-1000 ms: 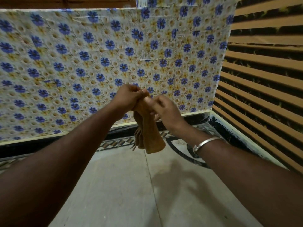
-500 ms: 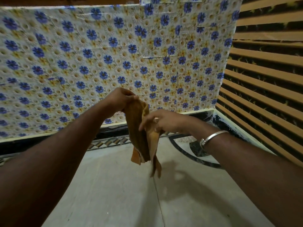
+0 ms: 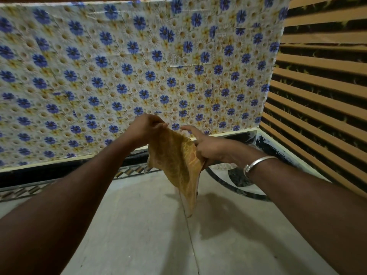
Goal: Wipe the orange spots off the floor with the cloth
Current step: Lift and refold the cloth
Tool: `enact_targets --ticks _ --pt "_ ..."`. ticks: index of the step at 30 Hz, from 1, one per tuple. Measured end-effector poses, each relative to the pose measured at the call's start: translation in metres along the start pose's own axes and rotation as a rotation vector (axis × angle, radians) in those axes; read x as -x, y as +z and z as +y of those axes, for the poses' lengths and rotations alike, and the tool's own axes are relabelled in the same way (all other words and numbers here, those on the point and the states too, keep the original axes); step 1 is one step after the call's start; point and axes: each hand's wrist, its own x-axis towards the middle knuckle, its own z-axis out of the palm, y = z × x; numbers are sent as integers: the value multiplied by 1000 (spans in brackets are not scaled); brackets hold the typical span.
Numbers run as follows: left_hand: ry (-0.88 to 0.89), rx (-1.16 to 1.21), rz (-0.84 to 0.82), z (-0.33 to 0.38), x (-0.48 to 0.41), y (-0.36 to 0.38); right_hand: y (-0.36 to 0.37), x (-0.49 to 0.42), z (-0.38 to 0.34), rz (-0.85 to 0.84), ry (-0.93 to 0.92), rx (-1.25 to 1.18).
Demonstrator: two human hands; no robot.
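An orange-brown cloth (image 3: 175,161) hangs in the air in front of me, spread between both hands above the pale floor (image 3: 139,225). My left hand (image 3: 146,127) pinches its upper left corner. My right hand (image 3: 206,145), with a silver bangle on the wrist, grips the cloth's right edge, its forefinger stretched out over the top. The lower tip of the cloth dangles free. A small orange patch (image 3: 175,190) shows on the floor just behind the cloth, mostly hidden by it.
A wall covered in blue and yellow flower paper (image 3: 119,76) stands ahead. A slatted brown wall (image 3: 321,96) closes the right side. A dark patterned border (image 3: 234,175) runs along the floor's far edge and corner.
The bunched cloth has been pulled open. My right hand slid from the top down to the cloth's right edge and drew it out to the right, while my left hand kept the top corner.
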Motion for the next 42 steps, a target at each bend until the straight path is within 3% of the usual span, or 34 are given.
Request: enact_targets --ticks 6,17,23,30,36,42 --pt "-53 89 98 -15 1 0 7 12 -9 -82 37 125" --pt "165 -175 77 8 6 22 17 -5 -2 157 188 -193" --pt "213 -136 -5 21 28 67 17 -8 -9 246 188 -323" --pt "186 107 -60 26 44 81 9 -2 -8 264 181 -424" --pt "200 221 -61 10 47 93 3 1 -16 409 96 -524" --pt "-26 433 41 -4 41 101 -5 7 -49 432 -14 -503"
